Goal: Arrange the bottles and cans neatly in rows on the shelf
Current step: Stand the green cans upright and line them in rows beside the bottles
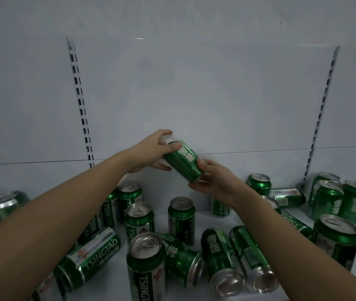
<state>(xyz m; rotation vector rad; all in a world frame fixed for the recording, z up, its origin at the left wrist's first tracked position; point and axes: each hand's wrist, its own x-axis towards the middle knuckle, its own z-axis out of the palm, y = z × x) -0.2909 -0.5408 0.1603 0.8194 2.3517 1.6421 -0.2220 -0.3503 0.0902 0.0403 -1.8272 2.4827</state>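
Both hands on one green can (182, 161), held tilted in the air in front of the white back panel (194, 94), above the loose cans on the shelf (216, 216); left hand (153, 152) curled round its upper end, thumb across the green side; right hand (212, 180) wraps the lower end from below, fingers mostly hidden behind it.

Handling, as a judgement: thin aluminium, rigid enough but dents if squeezed; glossy wall likely slippery; cannot tell full or empty, so weight unknown; best gripped round the middle of the body or by the rim ends, set down base first.

Left of the held can: a blurred group of about three cans at the frame edge; a lying TSINGTAO can (90, 255); several upright ones behind the left forearm, count unclear. Below the held can: three upright cans, including the near silver-topped can (145, 263), and three lying on their sides. Right of it: roughly eight more, some upright, some toppled. About twenty cans in view; no bottles visible.
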